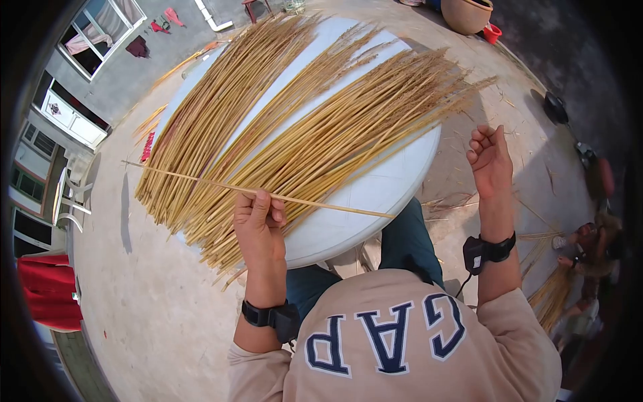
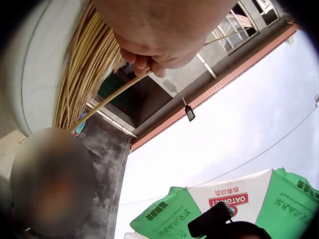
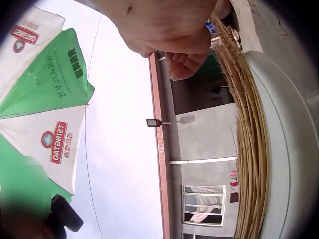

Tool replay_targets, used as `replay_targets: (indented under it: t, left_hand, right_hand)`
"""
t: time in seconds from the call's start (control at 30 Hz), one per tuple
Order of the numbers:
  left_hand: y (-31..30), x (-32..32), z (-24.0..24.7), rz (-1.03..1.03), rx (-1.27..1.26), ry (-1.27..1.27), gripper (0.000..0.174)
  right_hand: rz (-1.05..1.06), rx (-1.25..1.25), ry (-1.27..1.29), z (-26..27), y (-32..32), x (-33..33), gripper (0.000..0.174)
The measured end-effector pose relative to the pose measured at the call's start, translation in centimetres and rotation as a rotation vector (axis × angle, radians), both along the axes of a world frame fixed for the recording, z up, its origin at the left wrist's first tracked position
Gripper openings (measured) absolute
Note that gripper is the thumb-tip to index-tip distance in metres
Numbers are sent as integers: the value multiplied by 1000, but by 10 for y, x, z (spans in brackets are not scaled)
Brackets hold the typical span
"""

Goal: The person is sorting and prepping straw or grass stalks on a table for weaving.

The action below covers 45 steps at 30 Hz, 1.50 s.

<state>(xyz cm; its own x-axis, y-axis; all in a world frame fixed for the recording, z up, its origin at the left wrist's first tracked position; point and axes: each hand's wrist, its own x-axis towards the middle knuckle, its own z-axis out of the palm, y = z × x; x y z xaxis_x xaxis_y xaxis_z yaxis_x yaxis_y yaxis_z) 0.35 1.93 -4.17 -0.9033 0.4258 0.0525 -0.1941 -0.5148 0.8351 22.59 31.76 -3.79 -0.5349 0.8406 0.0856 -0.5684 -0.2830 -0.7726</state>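
Note:
My left hand [image 1: 260, 231] pinches one thin, pale stalk [image 1: 335, 206] between thumb and fingers, above the near edge of the bundles. The stalk reaches out to both sides of the hand, and the left wrist view shows the same stalk [image 2: 109, 97] running down from the fingertips. Off the table's right side, my right hand [image 1: 491, 164] is raised with its fingers loosely bent and nothing in them. Long straw-coloured stalks with feathery tips lie on the white round table [image 1: 408, 177]: a left bundle [image 1: 214, 114], a thin middle row [image 1: 295, 94] and a right bundle [image 1: 341, 144].
At the lower right, another person [image 1: 586, 251] is near more loose stalks [image 1: 554, 298]. A white chair [image 1: 70, 201] and red cloth [image 1: 48, 291] are at the left. A brown pot [image 1: 467, 13] and red bucket [image 1: 492, 33] stand behind the table. A green-and-white umbrella [image 3: 55, 79] spreads overhead.

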Motion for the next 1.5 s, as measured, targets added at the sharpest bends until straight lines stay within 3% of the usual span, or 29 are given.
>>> replay_targets:
  t: [0.07, 0.1, 0.17, 0.27, 0.8, 0.9, 1.23, 1.33, 1.4, 1.5]
  left_hand:
    - [6, 5, -1, -56, -10, -13, 14]
    - [9, 7, -1, -67, -33, 12, 13]
    - [12, 11, -1, -76, -54, 40, 13]
    - [9, 14, 0, -59, -101, 87, 12]
    - [-2, 12, -21, -110, -101, 57, 10]
    - [-1, 15, -20, -96, -136, 94, 10]
    - [4, 20, -19, -105, -114, 176, 8]
    - [5, 19, -14, -115, -136, 193, 7]
    - [6, 19, -14, -119, -160, 209, 7]
    - [10, 23, -12, -138, -202, 225, 7]
  right_hand:
    - [333, 401, -429, 8, -54, -21, 30]
    - [529, 576, -507, 3, -73, -26, 28]
    - [662, 898, -627, -6, -103, -35, 23]
    - [813, 836, -752, -5, -122, -41, 19]
    - [924, 419, -600, -22, -124, -46, 16]
    - [814, 509, -534, -30, -126, -45, 15]
    - [866, 396, -598, -28, -117, -43, 17]
    - [884, 442, -605, -28, -117, -44, 16]
    - [868, 632, -674, -22, -119, -45, 15]
    - [867, 650, -648, -22, -121, -46, 15]
